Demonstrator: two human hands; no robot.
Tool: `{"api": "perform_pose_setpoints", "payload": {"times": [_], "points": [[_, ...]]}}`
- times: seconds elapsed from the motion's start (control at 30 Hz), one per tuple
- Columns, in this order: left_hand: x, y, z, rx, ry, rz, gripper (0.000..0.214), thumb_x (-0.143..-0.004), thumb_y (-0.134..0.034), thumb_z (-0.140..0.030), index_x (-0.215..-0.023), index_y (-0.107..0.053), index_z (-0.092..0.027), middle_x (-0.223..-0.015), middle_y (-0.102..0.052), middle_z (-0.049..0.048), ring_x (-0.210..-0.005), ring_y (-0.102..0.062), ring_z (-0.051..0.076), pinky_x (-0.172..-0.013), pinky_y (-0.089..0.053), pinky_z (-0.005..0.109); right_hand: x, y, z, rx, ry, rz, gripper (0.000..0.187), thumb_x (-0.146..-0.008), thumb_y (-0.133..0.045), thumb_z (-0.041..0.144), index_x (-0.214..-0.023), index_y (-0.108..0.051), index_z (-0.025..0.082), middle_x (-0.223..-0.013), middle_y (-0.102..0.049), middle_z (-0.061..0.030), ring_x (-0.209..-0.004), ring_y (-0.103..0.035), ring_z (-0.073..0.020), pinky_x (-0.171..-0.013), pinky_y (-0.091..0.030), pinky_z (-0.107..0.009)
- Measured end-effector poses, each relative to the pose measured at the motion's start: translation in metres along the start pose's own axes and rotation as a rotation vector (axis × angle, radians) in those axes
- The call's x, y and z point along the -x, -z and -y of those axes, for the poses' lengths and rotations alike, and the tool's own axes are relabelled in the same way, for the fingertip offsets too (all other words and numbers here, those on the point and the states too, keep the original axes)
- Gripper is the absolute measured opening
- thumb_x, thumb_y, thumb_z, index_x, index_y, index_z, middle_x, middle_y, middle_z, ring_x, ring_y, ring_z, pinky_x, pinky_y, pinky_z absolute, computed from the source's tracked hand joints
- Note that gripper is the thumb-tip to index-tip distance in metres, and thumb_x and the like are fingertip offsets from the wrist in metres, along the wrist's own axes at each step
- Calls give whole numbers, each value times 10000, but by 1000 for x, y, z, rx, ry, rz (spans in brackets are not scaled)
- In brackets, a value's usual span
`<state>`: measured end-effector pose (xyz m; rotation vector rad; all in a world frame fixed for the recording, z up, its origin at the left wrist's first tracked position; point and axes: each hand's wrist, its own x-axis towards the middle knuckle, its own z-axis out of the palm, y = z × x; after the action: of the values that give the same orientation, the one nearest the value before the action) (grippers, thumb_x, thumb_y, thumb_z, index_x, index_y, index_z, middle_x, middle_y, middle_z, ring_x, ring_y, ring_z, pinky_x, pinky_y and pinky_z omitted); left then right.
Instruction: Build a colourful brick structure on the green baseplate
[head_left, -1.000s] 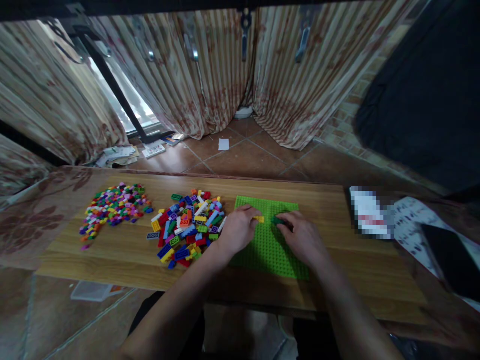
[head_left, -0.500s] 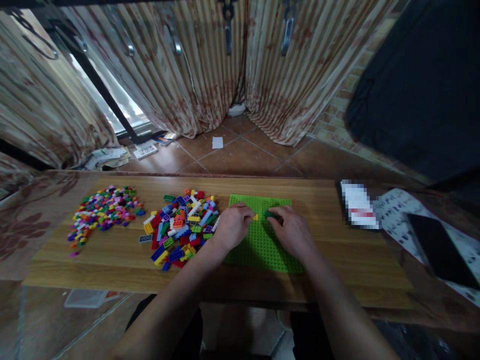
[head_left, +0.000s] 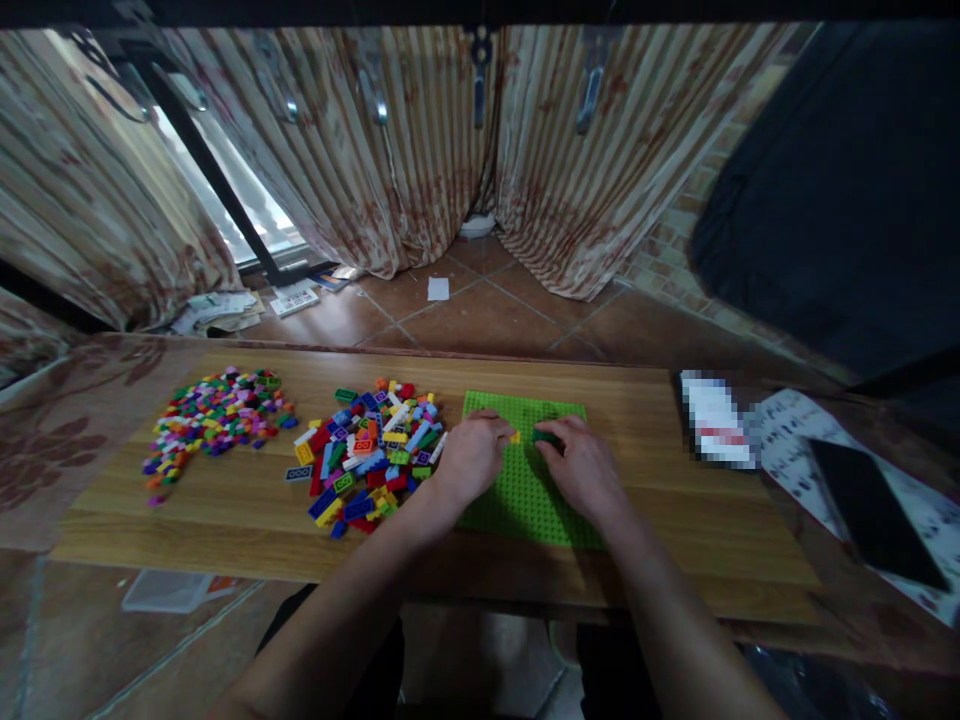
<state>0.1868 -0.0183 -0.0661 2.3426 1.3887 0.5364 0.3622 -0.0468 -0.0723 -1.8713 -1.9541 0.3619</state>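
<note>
A bright green studded baseplate (head_left: 525, 490) lies on the wooden table (head_left: 660, 540) in front of me. My left hand (head_left: 469, 460) rests on its left part, fingers curled around a small yellow brick (head_left: 514, 437). My right hand (head_left: 581, 470) sits on the plate's middle, fingers pinched on a dark green brick (head_left: 546, 436). The two bricks are a short gap apart near the plate's far edge. A pile of larger mixed-colour bricks (head_left: 367, 455) lies just left of my left hand.
A second spread of small coloured pieces (head_left: 214, 415) lies at the table's far left. A blurred white card (head_left: 716, 432), a printed sheet (head_left: 795, 455) and a dark phone (head_left: 870, 510) sit at the right. Beyond the table are a tiled floor and striped curtains.
Both hands stay on the baseplate with their bricks, with the yellow brick now tucked closer to the left fingers. The view has shifted slightly as my head moved.
</note>
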Motion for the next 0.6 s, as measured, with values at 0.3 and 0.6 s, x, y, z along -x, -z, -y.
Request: {"api": "perform_pose_setpoints", "payload": {"times": [0.3,0.6], "points": [[1,0,0,-15,-36,-6,212,-862,-501,-106,-839,-689,-200,-856,-660,38,-870,-620,167,-839,-491,273,0,1,-1,-25,7,-13,231,-845,-564,246,-1046,-668,196,-996,-626,-74,-819,-605,-200,-785,-482,-362],[-2,4,7,72,-52,-23,246,-813,-585,-133,-1035,-655,-212,-982,-674,34,-921,-641,180,-845,-507,281,1,4,-3,-62,41,-20,216,-843,-541,176,-1009,-676,200,-983,-630,-70,-872,-605,-202,-813,-480,-356]]}}
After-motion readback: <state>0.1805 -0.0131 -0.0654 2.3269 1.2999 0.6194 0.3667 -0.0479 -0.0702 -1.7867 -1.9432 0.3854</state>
